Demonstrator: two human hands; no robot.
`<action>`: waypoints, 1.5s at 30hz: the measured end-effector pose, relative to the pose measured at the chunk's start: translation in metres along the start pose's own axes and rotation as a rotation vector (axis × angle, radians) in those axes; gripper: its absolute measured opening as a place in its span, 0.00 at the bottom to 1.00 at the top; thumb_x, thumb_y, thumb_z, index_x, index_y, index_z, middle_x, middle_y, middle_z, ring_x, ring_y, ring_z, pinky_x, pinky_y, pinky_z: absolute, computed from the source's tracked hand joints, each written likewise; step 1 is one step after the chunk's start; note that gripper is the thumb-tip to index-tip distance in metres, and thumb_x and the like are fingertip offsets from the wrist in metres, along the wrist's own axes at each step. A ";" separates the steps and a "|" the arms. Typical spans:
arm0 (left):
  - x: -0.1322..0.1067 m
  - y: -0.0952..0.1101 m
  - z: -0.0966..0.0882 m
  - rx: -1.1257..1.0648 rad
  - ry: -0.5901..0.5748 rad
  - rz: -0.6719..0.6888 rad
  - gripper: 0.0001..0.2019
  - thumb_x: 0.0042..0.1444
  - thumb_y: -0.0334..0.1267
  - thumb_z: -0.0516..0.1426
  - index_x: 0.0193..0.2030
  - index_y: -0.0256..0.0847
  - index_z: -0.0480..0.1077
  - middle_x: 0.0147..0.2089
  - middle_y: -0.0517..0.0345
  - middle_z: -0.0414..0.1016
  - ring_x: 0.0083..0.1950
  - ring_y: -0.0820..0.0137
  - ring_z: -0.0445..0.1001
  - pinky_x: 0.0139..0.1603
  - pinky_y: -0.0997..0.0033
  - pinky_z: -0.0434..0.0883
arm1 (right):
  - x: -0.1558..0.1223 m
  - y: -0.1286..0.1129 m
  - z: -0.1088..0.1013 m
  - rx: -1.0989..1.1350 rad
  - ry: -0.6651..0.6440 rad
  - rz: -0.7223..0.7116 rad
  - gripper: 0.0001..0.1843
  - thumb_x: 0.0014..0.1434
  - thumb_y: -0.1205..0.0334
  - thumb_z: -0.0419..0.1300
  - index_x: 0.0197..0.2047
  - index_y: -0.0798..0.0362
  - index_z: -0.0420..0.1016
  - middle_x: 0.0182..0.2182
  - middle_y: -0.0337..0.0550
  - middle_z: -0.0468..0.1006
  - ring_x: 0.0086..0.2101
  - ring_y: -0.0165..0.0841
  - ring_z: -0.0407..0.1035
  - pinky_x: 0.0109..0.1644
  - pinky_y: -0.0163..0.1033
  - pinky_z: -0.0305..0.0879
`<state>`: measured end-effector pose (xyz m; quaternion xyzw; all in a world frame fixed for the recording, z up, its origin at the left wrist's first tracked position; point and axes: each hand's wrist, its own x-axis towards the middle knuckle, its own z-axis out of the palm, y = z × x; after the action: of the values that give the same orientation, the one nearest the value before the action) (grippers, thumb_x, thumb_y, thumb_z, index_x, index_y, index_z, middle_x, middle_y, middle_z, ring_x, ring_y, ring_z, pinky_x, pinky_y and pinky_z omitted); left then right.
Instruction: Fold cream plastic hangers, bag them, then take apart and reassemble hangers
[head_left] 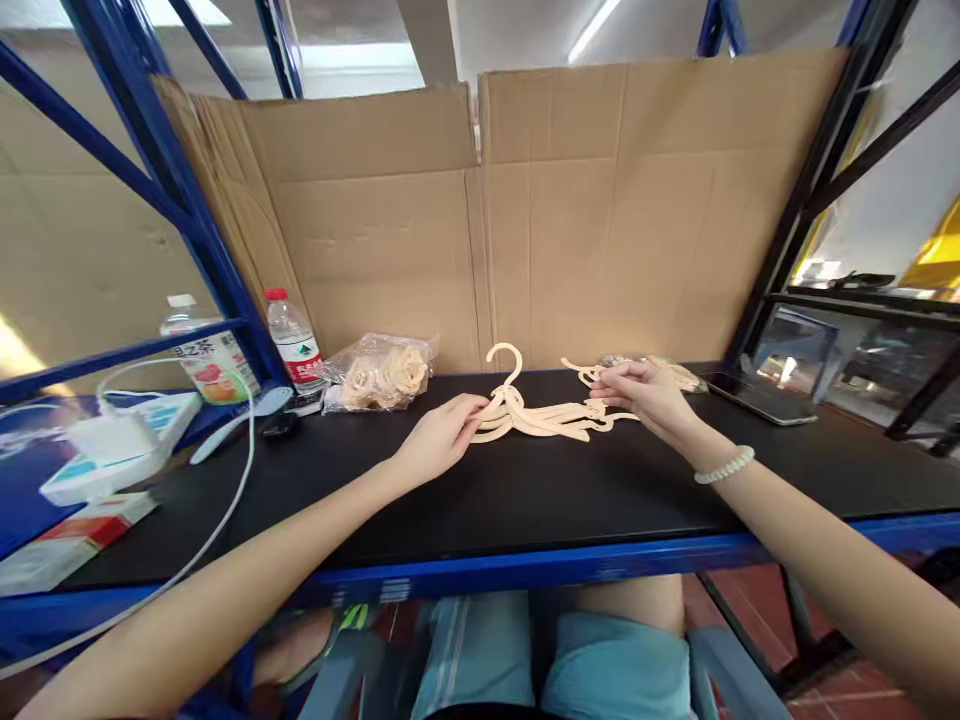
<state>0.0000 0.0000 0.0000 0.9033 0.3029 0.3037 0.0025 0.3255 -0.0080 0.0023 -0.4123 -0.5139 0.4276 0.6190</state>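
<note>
Beige clothes hangers [551, 420] lie overlapped in the middle of the black table top, one hook [508, 355] pointing up and back. My left hand [442, 435] has its thumb and fingers closed on the left end of these hangers. Over on the right, my right hand [649, 392] is pinched at the tip of a beige hanger part [576, 368]; its fingers partly hide what lies between them. Just behind the right hand are more beige pieces [679, 375] beside clear plastic wrapping.
A clear bag of beige rings [386, 375] and a red-capped water bottle [292, 340] stand at the back left. White spoons [225, 435], a cable [244, 470] and a power strip [124, 455] are further left. A phone [761, 398] lies back right. Cardboard [600, 220] walls the back.
</note>
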 end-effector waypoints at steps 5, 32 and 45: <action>-0.004 -0.003 0.008 -0.052 -0.004 -0.050 0.10 0.66 0.35 0.47 0.51 0.41 0.64 0.47 0.51 0.73 0.46 0.65 0.75 0.45 0.64 0.73 | 0.004 0.006 -0.002 -0.009 -0.047 0.058 0.21 0.38 0.52 0.76 0.27 0.58 0.74 0.28 0.48 0.81 0.30 0.33 0.78 0.33 0.30 0.76; -0.011 -0.003 0.013 -0.078 0.074 -0.123 0.07 0.64 0.38 0.49 0.46 0.41 0.64 0.44 0.53 0.73 0.47 0.64 0.74 0.47 0.63 0.71 | -0.005 0.006 -0.005 -0.035 -0.308 0.224 0.17 0.39 0.61 0.75 0.29 0.57 0.74 0.26 0.41 0.77 0.31 0.30 0.74 0.34 0.33 0.72; -0.010 0.001 0.011 -0.076 0.047 -0.130 0.05 0.63 0.37 0.49 0.42 0.42 0.63 0.42 0.54 0.73 0.44 0.64 0.73 0.48 0.62 0.70 | -0.008 0.006 -0.008 0.041 -0.614 0.513 0.14 0.55 0.59 0.68 0.39 0.58 0.70 0.46 0.57 0.79 0.48 0.42 0.74 0.49 0.42 0.74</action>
<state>0.0006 -0.0043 -0.0140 0.8737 0.3491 0.3351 0.0493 0.3324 -0.0146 -0.0064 -0.3679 -0.5468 0.6816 0.3180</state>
